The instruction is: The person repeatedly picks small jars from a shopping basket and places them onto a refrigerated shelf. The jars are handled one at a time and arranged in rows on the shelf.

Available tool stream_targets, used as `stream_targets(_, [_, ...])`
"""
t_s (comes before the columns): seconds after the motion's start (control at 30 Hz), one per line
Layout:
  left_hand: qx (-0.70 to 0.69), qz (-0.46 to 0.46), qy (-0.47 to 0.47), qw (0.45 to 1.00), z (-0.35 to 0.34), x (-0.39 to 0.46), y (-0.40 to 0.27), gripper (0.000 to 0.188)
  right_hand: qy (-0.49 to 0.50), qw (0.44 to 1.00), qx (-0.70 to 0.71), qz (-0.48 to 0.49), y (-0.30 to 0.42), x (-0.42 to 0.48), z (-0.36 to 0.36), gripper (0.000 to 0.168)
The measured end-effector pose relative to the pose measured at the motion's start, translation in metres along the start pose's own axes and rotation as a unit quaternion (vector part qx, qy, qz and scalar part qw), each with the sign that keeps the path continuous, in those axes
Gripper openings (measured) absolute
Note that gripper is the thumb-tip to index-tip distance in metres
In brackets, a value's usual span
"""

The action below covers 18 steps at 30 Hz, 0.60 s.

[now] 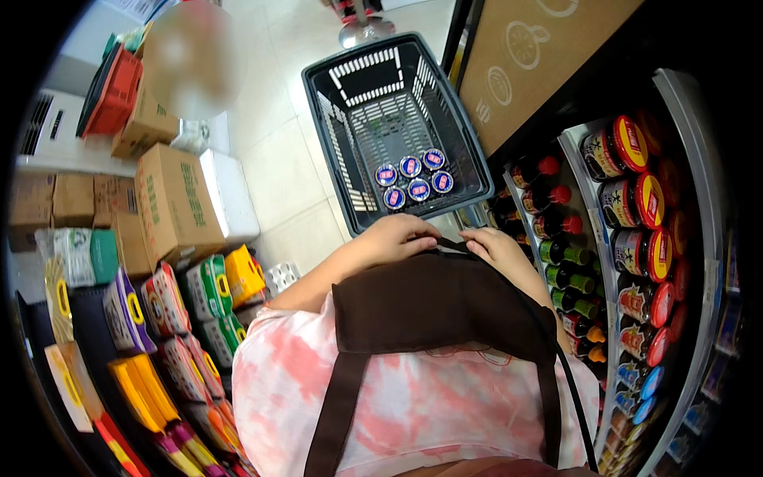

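Observation:
Both my hands are together in front of my dark brown apron point(411, 304). My left hand point(396, 238), with curled fingers, is at one end of a short dark strip point(452, 245). At its other end are the pinched fingers of my right hand point(498, 245). The strip looks like part of the apron; its lower course is hidden by the apron. Just beyond my hands stands a dark grey plastic shopping basket point(325, 152) with slotted walls. Inside, at its near end, several round containers point(419, 189) with blue-and-red tops stand in two rows.
On the right, shelves hold red-lidded jars point(635, 200) and sauce bottles point(557, 223). Bagged goods point(208, 286) fill the left shelves. Cardboard boxes point(176, 206), a white foam box point(229, 194) and a red crate point(113, 89) stand farther left, beside the pale tiled floor point(274, 149).

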<state>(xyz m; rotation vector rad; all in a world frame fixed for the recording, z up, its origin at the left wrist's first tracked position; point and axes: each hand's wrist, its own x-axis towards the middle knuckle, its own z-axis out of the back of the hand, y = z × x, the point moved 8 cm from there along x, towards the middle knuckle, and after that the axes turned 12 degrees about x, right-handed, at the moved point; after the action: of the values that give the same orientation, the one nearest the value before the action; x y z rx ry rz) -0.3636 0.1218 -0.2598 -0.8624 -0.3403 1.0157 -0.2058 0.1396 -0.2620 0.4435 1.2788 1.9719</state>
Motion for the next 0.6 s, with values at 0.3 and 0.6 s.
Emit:
stream_targets(0.3, [-0.14, 0.125, -0.058, 0.98, -0.016, -0.001, 0.038, 0.025, 0.067, 0.996, 0.056, -0.01, -0.003, 0.031, -0.005, 0.025])
stream_targets(0.6, [-0.551, 0.398, -0.269, 0.682, -0.031, -0.001, 0.179, 0.036, 0.066, 0.995, 0.057, -0.049, -0.05, 0.103, -0.032, 0.026])
